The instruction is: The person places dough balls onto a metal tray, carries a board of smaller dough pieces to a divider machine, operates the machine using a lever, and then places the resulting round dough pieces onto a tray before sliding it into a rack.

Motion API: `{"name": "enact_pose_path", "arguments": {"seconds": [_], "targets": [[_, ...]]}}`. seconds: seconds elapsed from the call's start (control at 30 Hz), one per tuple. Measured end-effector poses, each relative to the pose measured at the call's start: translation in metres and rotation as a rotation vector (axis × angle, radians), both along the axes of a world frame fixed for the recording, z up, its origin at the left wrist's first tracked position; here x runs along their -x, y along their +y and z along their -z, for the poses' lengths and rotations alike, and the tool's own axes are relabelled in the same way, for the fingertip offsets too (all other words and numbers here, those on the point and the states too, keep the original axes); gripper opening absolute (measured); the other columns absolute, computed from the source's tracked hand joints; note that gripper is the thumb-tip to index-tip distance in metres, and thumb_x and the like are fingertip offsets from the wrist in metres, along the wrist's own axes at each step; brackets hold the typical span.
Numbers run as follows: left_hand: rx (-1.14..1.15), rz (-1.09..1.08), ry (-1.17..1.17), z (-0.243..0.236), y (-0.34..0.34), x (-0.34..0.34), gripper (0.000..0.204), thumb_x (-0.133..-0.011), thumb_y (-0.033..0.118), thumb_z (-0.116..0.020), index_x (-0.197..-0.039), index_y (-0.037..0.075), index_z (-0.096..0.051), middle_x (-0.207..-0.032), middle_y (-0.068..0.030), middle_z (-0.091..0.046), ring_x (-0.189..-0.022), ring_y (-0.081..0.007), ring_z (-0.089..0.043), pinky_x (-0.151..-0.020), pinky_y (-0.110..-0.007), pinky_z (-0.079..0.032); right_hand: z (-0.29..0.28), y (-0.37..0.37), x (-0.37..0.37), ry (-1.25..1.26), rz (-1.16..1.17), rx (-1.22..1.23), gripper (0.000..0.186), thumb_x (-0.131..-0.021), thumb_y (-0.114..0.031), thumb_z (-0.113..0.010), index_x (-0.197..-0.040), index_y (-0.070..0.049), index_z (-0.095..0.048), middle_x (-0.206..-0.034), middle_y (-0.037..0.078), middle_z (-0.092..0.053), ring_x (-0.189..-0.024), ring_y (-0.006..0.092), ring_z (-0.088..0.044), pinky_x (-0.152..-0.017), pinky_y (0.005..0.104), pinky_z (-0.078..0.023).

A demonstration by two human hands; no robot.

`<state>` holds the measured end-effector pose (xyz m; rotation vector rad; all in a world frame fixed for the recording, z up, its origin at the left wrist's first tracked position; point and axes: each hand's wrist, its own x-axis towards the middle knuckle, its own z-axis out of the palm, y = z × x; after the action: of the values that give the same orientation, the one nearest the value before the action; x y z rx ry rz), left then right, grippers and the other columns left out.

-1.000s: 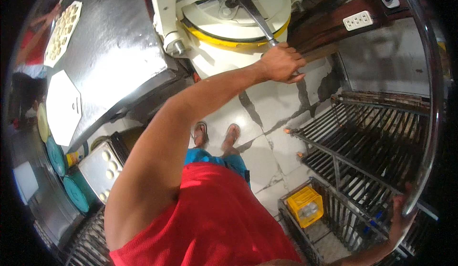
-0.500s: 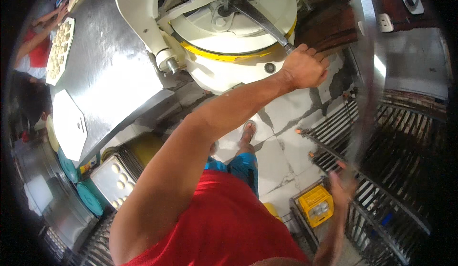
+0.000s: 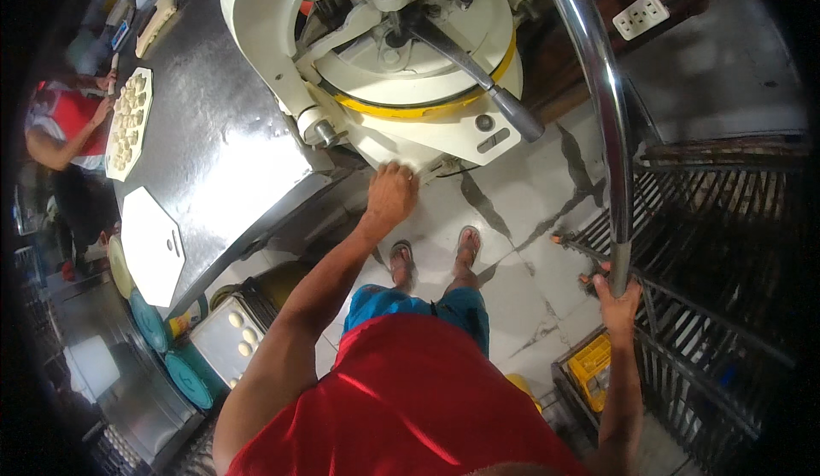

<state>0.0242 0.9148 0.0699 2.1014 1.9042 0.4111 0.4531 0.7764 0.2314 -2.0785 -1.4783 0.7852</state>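
Note:
A cream-white machine (image 3: 444, 70) with a yellow ring round its drum stands in front of me. My right hand (image 3: 618, 303) is wrapped round the grip at the lower end of its long chrome lever (image 3: 598, 83). At the machine's low front edge is my left hand (image 3: 393, 192), fingers curled; whatever they hold, if anything, is hidden. Close by, a white slotted plate (image 3: 470, 145) juts from the machine's base. The short lever (image 3: 514, 112) with a grey grip points towards me on the right, with no hand on it.
On the left, a metal table (image 3: 231, 126) carries a white slotted board (image 3: 149, 245) and a board of dough pieces (image 3: 129, 126). A co-worker (image 3: 73, 126) in red works beyond it. Slatted racks (image 3: 709, 288) and a yellow crate (image 3: 591, 369) stand at right.
My left hand has let go of the short lever and moved left and nearer to the machine's front edge. My right hand, blurred by the chrome lever before, now grips its end.

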Motion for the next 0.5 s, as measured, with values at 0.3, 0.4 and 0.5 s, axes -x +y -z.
{"name": "enact_pose_path", "arguments": {"seconds": [0.3, 0.4, 0.5], "targets": [[0.837, 0.088, 0.189, 0.035, 0.045, -0.024, 0.021, -0.076, 0.011, -0.065, -0.091, 0.0, -0.075, -0.095, -0.0208, -0.074, -0.092, -0.0363, -0.073, -0.078, -0.044, -0.059, 0.018, -0.016, -0.027, 0.106, -0.038, 0.087, 0.056, -0.081, -0.008, -0.081, -0.123, 0.014, -0.052, -0.124, 0.019, -0.058, -0.107, 0.0275, -0.055, -0.089, 0.0393, -0.049], [0.764, 0.018, 0.187, 0.031, 0.028, -0.007, 0.018, -0.078, 0.009, -0.064, -0.088, 0.001, -0.076, -0.091, -0.0198, -0.074, -0.09, -0.035, -0.074, -0.077, -0.044, -0.059, 0.029, -0.027, -0.039, 0.114, -0.083, 0.068, 0.048, -0.085, -0.013, -0.076, -0.12, 0.013, -0.056, -0.11, 0.018, -0.062, -0.096, 0.0265, -0.057, -0.084, 0.0404, -0.048], [0.688, -0.02, 0.144, 0.046, 0.015, 0.007, 0.015, -0.08, 0.008, -0.063, -0.086, 0.002, -0.075, -0.093, -0.0197, -0.074, -0.089, -0.0356, -0.073, -0.077, -0.045, -0.059, 0.038, -0.034, -0.05, 0.119, -0.008, 0.094, 0.049, -0.086, -0.021, -0.075, -0.12, 0.01, -0.057, -0.099, 0.015, -0.062, -0.084, 0.0223, -0.056, -0.075, 0.0377, -0.046]]}}
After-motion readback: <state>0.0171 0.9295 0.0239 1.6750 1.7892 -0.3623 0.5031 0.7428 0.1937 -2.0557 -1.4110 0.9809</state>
